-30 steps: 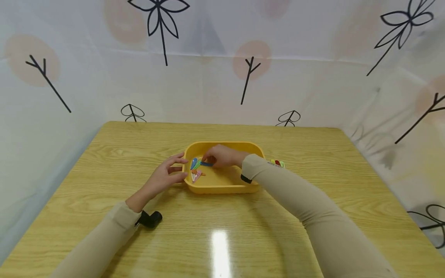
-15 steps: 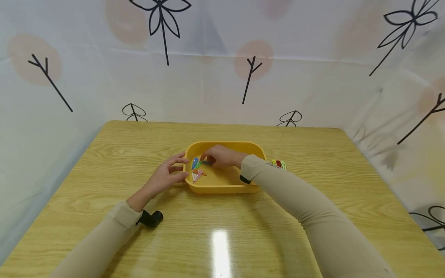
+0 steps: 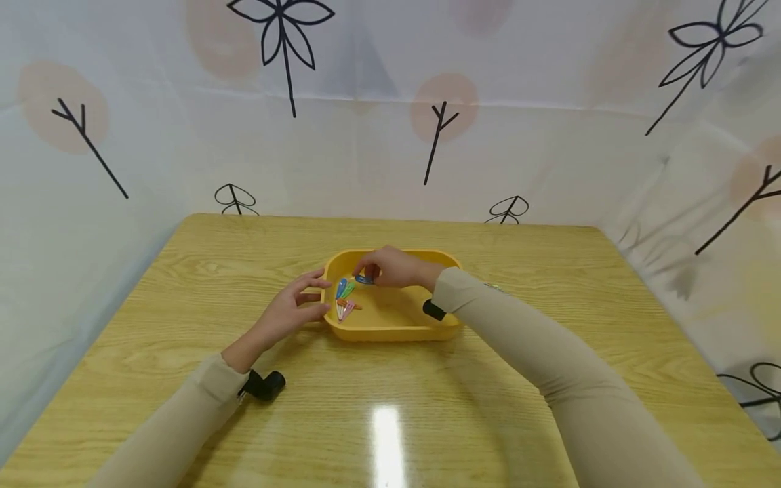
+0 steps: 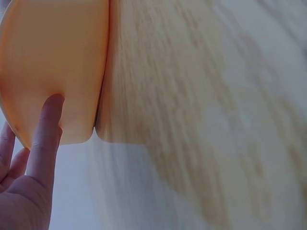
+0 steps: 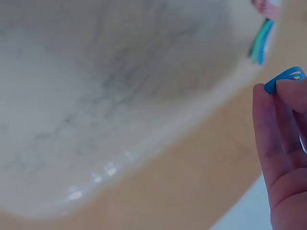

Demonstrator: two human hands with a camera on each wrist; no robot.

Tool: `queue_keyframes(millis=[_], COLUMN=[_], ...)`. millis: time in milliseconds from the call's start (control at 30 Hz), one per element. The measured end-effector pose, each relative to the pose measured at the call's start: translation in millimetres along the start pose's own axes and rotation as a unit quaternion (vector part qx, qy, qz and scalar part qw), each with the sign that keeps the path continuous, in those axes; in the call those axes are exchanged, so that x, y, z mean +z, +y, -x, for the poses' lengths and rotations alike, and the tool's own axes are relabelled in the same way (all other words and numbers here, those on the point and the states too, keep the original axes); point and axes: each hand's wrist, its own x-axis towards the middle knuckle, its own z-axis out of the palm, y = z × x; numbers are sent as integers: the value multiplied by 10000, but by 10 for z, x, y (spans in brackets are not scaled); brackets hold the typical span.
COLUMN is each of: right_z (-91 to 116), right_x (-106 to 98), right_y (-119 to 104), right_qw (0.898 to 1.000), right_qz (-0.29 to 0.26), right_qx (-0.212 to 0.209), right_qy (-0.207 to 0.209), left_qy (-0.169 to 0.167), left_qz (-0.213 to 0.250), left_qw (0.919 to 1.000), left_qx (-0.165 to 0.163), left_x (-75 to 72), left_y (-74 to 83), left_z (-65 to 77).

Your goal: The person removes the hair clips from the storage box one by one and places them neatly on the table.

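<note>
In the head view, my right hand (image 3: pixel 396 267) pinches a blue snap hair clip (image 3: pixel 365 279) above the floor of a yellow tray (image 3: pixel 390 334). The right wrist view shows that blue clip (image 5: pixel 285 79) between thumb and fingertip. At the tray's left end lie other hair clips: a blue one (image 3: pixel 341 288), a green one (image 3: pixel 348 291), an orange one (image 3: pixel 356 306) and a pink one (image 3: pixel 348 310). My left hand (image 3: pixel 289 305) rests against the tray's left end with spread fingers. In the left wrist view, one of its digits (image 4: pixel 45 139) presses the outer wall.
A wooden table (image 3: pixel 305 420) carries the tray. Right of the tray, small colourful items (image 3: pixel 495 287) are mostly hidden behind my right sleeve (image 3: pixel 518 332). A patterned cloth (image 3: pixel 366 156) hangs behind the table.
My right hand has risen slightly from the tray floor and moved a little toward the back, taking the blue hair clip along. The left hand stays at the tray's end.
</note>
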Motion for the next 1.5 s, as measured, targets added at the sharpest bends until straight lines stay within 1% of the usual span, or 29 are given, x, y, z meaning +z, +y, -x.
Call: queue_keyframes(millis=[100, 367, 633, 867, 1200, 1500], right_z=[40, 132, 273, 463, 747, 986], right_x=[-38, -90, -156, -155, -204, -220], right_y=[-75, -205, -302, -312, -294, -158], right_qw=[9999, 9989, 9979, 9959, 9950, 9935], right_qz=[-68, -175, -319, -583, -642, -500], right_qx=[-60, -391, -452, -517, -295, -42], right_qy=[55, 181, 321, 469, 707, 1022], left_qy=[12, 31, 34, 5, 10, -35], left_qz=[2, 28, 47, 70, 40, 72], left_qw=[10000, 10000, 10000, 10000, 10000, 9999], left_qx=[-1, -12, 22, 40, 72, 62], left_x=[-2, -7, -6, -6, 4, 22], left_y=[-6, -33, -49, -42, -41, -27], left_z=[6, 9, 8, 15, 23, 24])
